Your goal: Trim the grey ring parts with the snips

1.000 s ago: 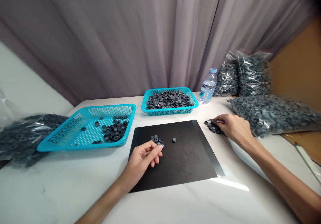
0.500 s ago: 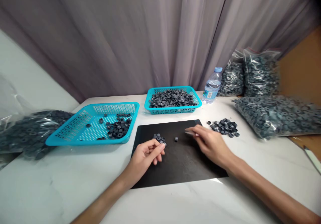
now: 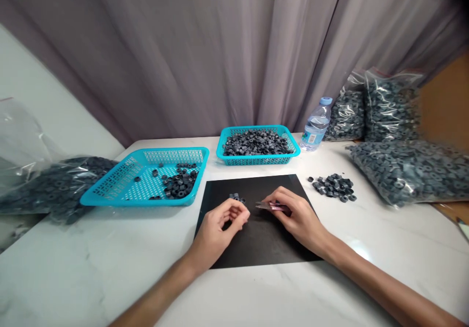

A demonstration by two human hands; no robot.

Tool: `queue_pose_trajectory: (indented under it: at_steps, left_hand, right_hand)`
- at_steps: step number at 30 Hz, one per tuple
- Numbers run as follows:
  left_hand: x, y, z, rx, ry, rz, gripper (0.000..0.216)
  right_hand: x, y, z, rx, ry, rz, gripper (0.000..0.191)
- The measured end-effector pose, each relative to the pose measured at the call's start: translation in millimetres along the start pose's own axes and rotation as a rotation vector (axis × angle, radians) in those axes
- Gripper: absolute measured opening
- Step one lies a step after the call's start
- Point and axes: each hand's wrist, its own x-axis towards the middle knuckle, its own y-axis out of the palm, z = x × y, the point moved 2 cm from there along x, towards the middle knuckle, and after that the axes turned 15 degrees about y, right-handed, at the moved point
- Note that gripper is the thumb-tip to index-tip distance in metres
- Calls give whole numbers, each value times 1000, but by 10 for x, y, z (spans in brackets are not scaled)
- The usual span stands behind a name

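Over the black mat (image 3: 252,251), my right hand (image 3: 298,217) grips a slim metal tool that looks like tweezers (image 3: 271,206), its tips pointing left. My left hand (image 3: 221,224) is closed in a pinch, thumb and forefinger together, just left of the tips and apart from them. Whatever those fingers hold, if anything, is hidden. Just beyond the left hand lies a small cluster of dark grey ring-shaped pieces (image 3: 236,197), partly covered by the fingers. A loose pile of the same rings (image 3: 335,187) sits on the white table to the right of the mat.
A turquoise basket (image 3: 137,201) with some rings stands at left; a fuller turquoise basket (image 3: 258,161) is at the back. A water bottle (image 3: 315,124) stands right of it. Bags of rings lie at left (image 3: 78,180) and right (image 3: 414,171), with upright bags (image 3: 392,107) behind.
My right hand has moved left and nearer, bringing the tweezers close to my left fingertips. The lone ring seen mid-mat no longer shows. The view has shifted slightly.
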Motion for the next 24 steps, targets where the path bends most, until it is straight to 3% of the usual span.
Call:
queue_pose_trajectory:
  at_steps: [4,8,24]
  left_hand:
    - [-46,57,-12,12,127,43,32]
    - [-73,82,-24,42,190,50,24]
    - [-52,60,-123,54,264,50,13]
  right_hand:
    - [-43,85,39,400,262,146,27]
    - [-84,131,67,611,353,248,35]
    - [-123,67,120,520,282,389,41]
